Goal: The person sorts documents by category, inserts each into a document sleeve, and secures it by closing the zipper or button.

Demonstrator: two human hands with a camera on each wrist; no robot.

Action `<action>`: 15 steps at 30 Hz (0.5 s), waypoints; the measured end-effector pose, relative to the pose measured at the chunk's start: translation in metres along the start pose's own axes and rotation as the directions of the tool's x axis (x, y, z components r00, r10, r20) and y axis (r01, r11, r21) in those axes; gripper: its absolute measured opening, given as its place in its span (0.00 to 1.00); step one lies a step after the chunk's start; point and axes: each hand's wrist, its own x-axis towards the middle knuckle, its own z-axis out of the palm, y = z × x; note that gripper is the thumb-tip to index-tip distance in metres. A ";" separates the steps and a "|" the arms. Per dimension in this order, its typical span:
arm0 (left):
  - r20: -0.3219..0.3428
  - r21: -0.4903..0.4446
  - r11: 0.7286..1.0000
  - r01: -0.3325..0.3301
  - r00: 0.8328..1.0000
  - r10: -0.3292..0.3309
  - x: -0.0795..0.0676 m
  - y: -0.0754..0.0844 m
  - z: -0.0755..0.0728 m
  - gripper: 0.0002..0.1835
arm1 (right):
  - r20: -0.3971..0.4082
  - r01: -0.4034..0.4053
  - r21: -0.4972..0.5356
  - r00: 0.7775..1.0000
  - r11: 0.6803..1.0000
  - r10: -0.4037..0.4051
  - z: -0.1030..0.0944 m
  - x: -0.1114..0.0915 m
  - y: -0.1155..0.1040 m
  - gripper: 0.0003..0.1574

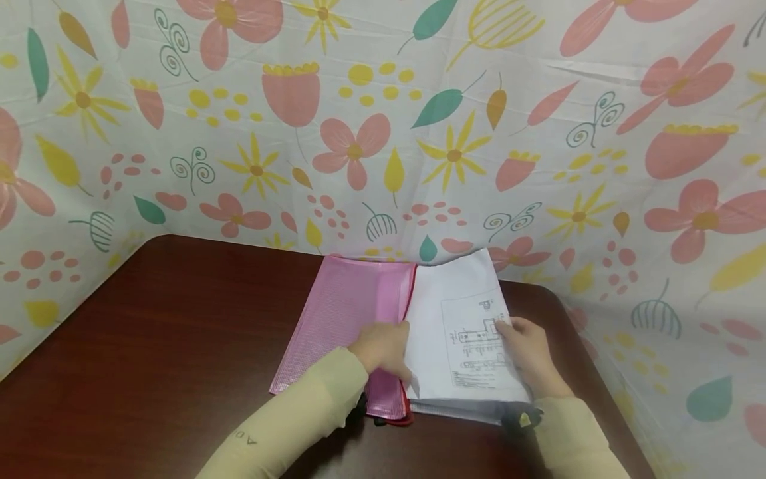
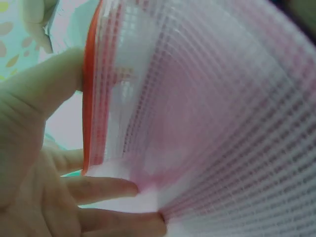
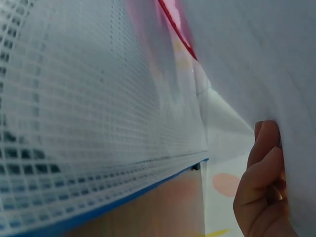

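Observation:
A pink mesh zipper pouch (image 1: 338, 303) with a red zip edge (image 2: 90, 98) lies toward the back of the table. My left hand (image 1: 383, 349) grips this edge, the thumb on one side and fingers on the other, as the left wrist view shows. Beside the pouch are white paper sheets (image 1: 449, 286), the top one printed with a line drawing. My right hand (image 1: 529, 346) pinches their right edge between thumb and curled fingers. Under the raised paper is a whitish mesh pouch (image 3: 98, 98) with a blue edge (image 3: 148, 188).
The dark brown table (image 1: 179, 332) extends left of the pouches. A flower-printed cloth (image 1: 383, 133) hangs behind and along both sides of it. Black devices (image 1: 519, 418) sit at the wrists.

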 end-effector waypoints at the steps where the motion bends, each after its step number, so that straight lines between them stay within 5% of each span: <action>1: 0.023 0.003 1.000 -0.008 1.000 0.008 -0.001 0.001 -0.001 0.38 | 0.001 -0.004 0.005 1.000 1.000 0.004 0.001 0.000 0.000 0.31; 9: 0.124 0.057 0.998 0.007 0.992 -0.014 -0.006 0.009 -0.005 0.19 | 0.010 -0.031 0.019 0.999 0.999 0.030 0.005 0.000 0.002 0.31; 15: 0.147 0.026 0.997 0.072 0.986 -0.076 -0.004 0.011 -0.006 0.18 | 0.021 -0.025 0.031 0.999 0.999 0.024 0.006 0.000 0.004 0.30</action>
